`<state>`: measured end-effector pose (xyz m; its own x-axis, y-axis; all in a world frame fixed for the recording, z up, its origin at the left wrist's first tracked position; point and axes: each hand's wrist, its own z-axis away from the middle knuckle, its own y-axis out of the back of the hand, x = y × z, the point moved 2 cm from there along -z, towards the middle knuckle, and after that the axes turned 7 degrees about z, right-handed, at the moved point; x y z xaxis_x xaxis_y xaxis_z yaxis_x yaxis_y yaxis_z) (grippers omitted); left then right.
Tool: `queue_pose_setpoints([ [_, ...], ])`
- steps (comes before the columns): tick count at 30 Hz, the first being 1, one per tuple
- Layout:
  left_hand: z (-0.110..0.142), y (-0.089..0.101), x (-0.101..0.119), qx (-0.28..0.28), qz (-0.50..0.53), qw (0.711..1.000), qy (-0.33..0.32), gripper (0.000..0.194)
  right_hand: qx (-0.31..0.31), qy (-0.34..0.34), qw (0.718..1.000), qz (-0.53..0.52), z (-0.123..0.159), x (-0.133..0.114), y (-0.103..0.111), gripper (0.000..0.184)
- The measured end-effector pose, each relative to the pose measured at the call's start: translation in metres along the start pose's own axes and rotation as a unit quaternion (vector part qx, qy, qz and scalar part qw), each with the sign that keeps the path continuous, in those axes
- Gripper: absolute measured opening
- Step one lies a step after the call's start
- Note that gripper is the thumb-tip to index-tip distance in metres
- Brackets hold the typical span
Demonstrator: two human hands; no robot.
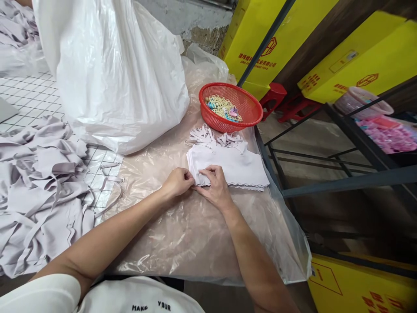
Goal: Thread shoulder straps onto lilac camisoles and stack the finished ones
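Note:
A neat stack of pale lilac strappy camisole tops [243,167] lies flat on the plastic-covered table, its thin straps bunched along the far edge. My left hand [178,181] is closed in a pinch at the near left corner of the stack. Beside it, my right hand [216,188] grips the same corner, with fingers on top and the thumb low at the edge. How many layers are between the fingers cannot be made out. To the left, a loose heap of similar pale lilac garments [42,187] spreads over a white grid-patterned surface.
A large white plastic bag [120,78] stands behind my left hand. Past the stack sits a red mesh basket [250,111] with small colourful pieces. Dark metal frame bars [352,180] run along the right, near yellow boxes [365,61] and red stools [276,93].

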<state>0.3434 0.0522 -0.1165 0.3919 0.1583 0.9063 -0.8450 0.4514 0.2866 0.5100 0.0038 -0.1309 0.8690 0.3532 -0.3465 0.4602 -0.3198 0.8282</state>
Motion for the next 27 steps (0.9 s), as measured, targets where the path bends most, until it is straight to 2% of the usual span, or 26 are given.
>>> queue_pose_setpoints([
  [3, 0.0, 0.003, 0.001, 0.057, -0.032, 0.998, -0.012, 0.005, 0.009, -0.01, 1.0, 0.014, 0.002, 0.002, -0.003, 0.049],
  [5, 0.001, 0.004, 0.0, 0.07, -0.058, 0.996, -0.015, 0.005, 0.016, -0.006, 1.0, 0.026, 0.003, 0.002, -0.004, 0.05],
  [9, 0.0, 0.004, -0.001, 0.021, -0.054, 0.998, -0.004, 0.016, 0.029, 0.01, 0.999, 0.045, 0.003, 0.001, -0.004, 0.05],
  [13, -0.002, 0.0, 0.006, -0.005, 0.057, 0.998, 0.003, 0.019, 0.034, 0.01, 0.999, 0.041, 0.002, -0.001, -0.003, 0.048],
  [16, -0.007, -0.003, 0.016, -0.035, 0.153, 0.988, 0.0, 0.021, 0.035, -0.003, 0.999, 0.023, 0.0, -0.001, -0.003, 0.034],
  [19, -0.014, 0.0, 0.021, -0.042, 0.198, 0.979, 0.001, 0.02, 0.043, -0.023, 0.999, -0.008, -0.003, 0.0, -0.002, 0.019],
  [21, -0.019, 0.005, 0.019, -0.01, 0.181, 0.983, -0.003, 0.02, 0.059, -0.05, 0.996, -0.037, -0.005, 0.002, -0.001, 0.019],
  [24, -0.022, 0.013, 0.008, 0.065, 0.09, 0.994, -0.009, 0.018, 0.086, -0.117, 0.986, -0.083, -0.007, 0.006, 0.004, 0.024],
  [27, -0.02, 0.011, 0.0, 0.081, 0.015, 0.996, -0.021, 0.017, 0.104, -0.183, 0.97, -0.12, -0.009, 0.009, 0.008, 0.031],
])
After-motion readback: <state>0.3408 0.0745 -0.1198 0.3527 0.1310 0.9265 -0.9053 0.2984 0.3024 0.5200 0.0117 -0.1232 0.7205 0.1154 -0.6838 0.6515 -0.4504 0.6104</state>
